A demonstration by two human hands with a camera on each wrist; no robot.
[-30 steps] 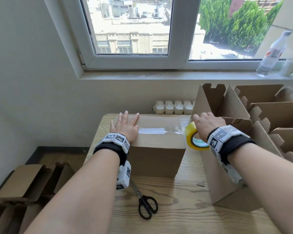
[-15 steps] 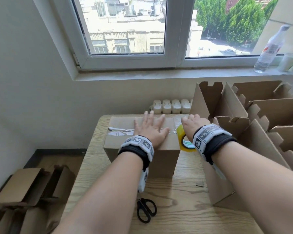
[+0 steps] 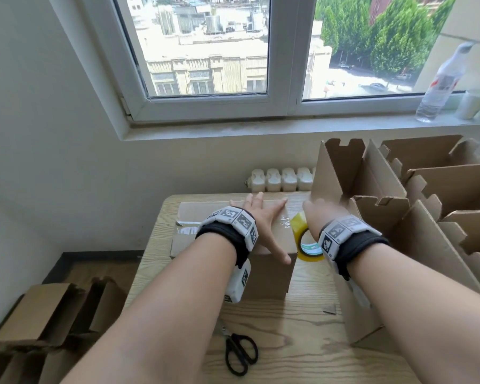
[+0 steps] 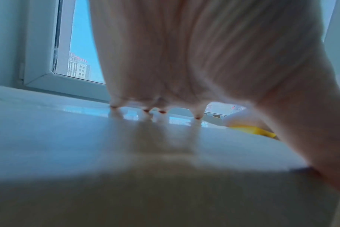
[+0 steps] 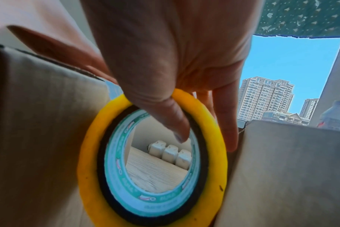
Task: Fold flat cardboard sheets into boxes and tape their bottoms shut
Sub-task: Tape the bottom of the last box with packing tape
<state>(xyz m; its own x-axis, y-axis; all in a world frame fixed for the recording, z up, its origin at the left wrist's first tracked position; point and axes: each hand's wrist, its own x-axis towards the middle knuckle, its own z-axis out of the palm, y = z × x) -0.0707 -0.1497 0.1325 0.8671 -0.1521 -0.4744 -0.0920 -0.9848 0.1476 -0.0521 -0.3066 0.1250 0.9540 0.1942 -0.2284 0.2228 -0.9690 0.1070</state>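
Observation:
A folded cardboard box (image 3: 261, 275) stands bottom-up on the wooden table (image 3: 302, 356), with clear tape (image 3: 187, 231) along its top seam. My left hand (image 3: 263, 217) lies flat on the right part of that top, fingers straight and spread; in the left wrist view the fingertips (image 4: 161, 111) press the glossy tape. My right hand (image 3: 320, 214) grips a yellow tape roll (image 3: 306, 241) just off the box's right edge. In the right wrist view the thumb hooks through the tape roll (image 5: 151, 161) and the fingers lie over its outside.
Black scissors (image 3: 240, 353) lie near the table's front edge. Several open, unfolded boxes (image 3: 416, 217) crowd the right side. Cardboard pieces (image 3: 45, 314) sit on the floor at left. A water bottle (image 3: 438, 87) and cups stand on the windowsill. A white radiator (image 3: 281, 180) is behind the table.
My left hand has slid from the box's left end across the taped seam to its right end. My right hand has stayed at the right edge with the roll.

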